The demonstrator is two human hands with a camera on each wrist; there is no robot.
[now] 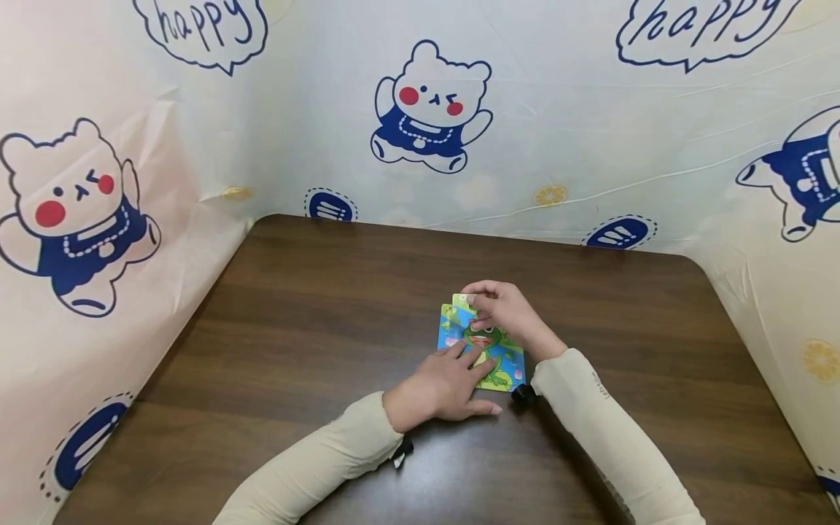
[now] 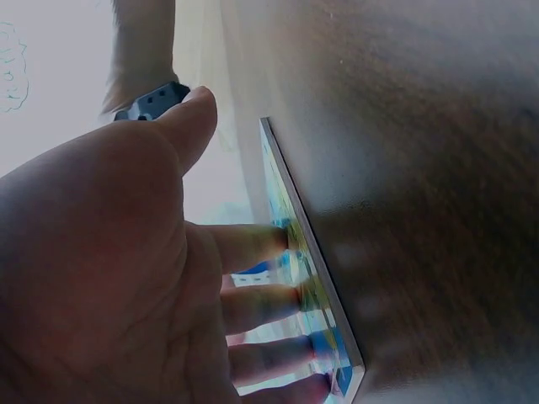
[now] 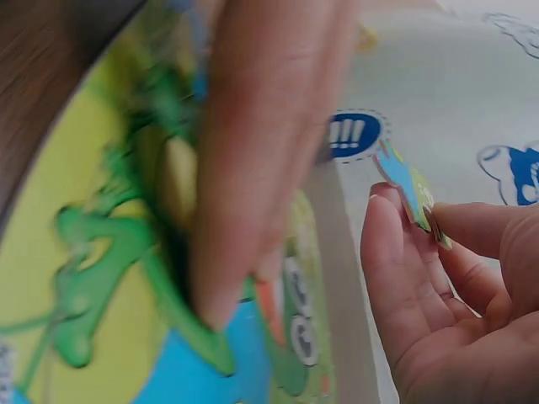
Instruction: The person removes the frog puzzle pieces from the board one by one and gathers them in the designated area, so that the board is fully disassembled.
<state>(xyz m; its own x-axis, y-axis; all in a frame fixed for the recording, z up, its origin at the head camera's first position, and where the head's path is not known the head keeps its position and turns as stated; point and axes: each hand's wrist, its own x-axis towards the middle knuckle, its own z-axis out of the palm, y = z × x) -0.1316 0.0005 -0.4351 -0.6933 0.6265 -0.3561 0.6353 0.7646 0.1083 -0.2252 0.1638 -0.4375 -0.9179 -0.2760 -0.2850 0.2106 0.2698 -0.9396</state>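
Note:
A jigsaw puzzle with a green frog on blue and yellow (image 1: 510, 370) lies flat on the table. My left hand (image 1: 449, 385) rests on its lower left part, fingers spread and fairly straight, fingertips on the picture; the thumb sticks out past the near edge. The left wrist view shows those fingertips against the thin board (image 2: 313, 244) from the side. Over the puzzle's far end, my right hand (image 1: 515, 313) pinches a small puzzle piece (image 3: 408, 187) between thumb and fingers. That piece is raised and tilted, and the hand hides part of the upper right picture.
The brown wooden table (image 1: 315, 313) extends around the puzzle. A printed cloth (image 1: 302, 109) with bears hangs along its back and sides. Small black devices (image 1: 523, 396) sit at both wrists, under pale sleeves (image 1: 597, 423). The two forearms come close together around the puzzle.

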